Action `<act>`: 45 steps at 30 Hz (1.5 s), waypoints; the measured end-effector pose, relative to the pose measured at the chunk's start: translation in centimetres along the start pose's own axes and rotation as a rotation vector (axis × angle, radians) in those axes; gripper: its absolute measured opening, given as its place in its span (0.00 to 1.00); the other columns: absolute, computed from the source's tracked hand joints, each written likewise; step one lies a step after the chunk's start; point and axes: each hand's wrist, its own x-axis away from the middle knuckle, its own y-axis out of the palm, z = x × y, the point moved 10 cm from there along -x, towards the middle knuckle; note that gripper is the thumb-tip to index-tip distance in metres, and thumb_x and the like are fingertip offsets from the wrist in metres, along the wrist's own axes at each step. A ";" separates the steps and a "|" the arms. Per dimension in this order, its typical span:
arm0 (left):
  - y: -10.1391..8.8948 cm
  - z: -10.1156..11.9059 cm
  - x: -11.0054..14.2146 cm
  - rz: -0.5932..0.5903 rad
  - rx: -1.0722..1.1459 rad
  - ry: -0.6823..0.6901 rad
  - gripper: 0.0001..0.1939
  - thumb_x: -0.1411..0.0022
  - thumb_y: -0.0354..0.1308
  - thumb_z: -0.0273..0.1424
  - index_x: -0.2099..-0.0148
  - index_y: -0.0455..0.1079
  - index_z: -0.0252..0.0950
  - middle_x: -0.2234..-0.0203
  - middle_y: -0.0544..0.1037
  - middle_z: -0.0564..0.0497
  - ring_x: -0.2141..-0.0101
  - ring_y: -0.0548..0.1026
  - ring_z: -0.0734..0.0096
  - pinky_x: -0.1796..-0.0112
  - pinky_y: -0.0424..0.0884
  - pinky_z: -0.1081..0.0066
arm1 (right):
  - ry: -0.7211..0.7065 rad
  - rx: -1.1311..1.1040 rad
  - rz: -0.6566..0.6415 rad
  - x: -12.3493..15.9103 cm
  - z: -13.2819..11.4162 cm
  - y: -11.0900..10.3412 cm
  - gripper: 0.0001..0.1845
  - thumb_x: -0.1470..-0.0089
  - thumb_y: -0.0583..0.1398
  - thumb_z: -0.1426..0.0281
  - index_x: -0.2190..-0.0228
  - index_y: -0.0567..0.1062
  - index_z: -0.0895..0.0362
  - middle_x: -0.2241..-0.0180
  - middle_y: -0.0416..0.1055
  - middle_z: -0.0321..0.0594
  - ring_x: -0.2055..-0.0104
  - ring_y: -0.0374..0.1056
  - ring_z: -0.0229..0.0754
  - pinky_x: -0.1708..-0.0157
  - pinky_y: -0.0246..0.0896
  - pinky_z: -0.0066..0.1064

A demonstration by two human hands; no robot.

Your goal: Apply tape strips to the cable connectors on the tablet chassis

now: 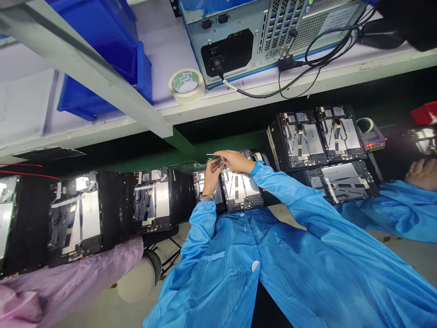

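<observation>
Left hand (210, 176) and right hand (235, 161) have fingers clamped on a thin metal strip (214, 157), long axis crosswise, directly above a panel unit (241, 191). Eight units counted: four left of it, three right, itself included. One tape roll (186, 85) and one computer case (259, 41) stand beyond it.

Site is reading as an electronics assembly workshop. Workers are wearing blue antistatic smocks (273, 259), one nearby in a pink smock (68, 278). Open electronic units (300, 141) are sitting in rows along a green workbench (218, 141). A computer chassis (266, 41), blue parts bins (105, 59) and masking tape (186, 84) are occupying the shelf (307, 77) overhead.
</observation>
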 end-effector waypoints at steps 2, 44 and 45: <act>0.1 -0.1 0.2 0.031 -0.013 -0.004 0.19 0.37 0.66 0.28 0.46 0.69 0.39 0.46 0.78 0.42 0.42 0.76 0.59 0.37 0.69 0.56 | 0.034 -0.011 -0.005 0.1 0.7 0.2 0.32 0.36 0.55 0.81 0.33 0.67 0.57 0.54 0.77 0.47 0.54 0.72 0.48 0.54 0.67 0.37; 0.6 2.9 0.5 -0.036 -0.302 0.188 0.13 0.36 0.62 0.28 0.50 0.76 0.43 0.38 0.66 0.44 0.38 0.70 0.55 0.47 0.75 0.60 | 0.702 -1.966 0.428 8.1 -0.2 7.3 0.12 0.38 0.60 0.66 0.58 0.79 0.59 0.65 0.78 0.43 0.71 0.66 0.40 0.68 0.66 0.33; 0.8 3.1 0.5 -0.054 -0.323 0.194 0.11 0.36 0.62 0.29 0.51 0.77 0.43 0.38 0.66 0.43 0.37 0.70 0.54 0.47 0.75 0.60 | 0.701 -1.961 0.429 8.1 -0.2 7.3 0.12 0.38 0.60 0.66 0.58 0.79 0.59 0.65 0.78 0.43 0.71 0.65 0.40 0.68 0.65 0.33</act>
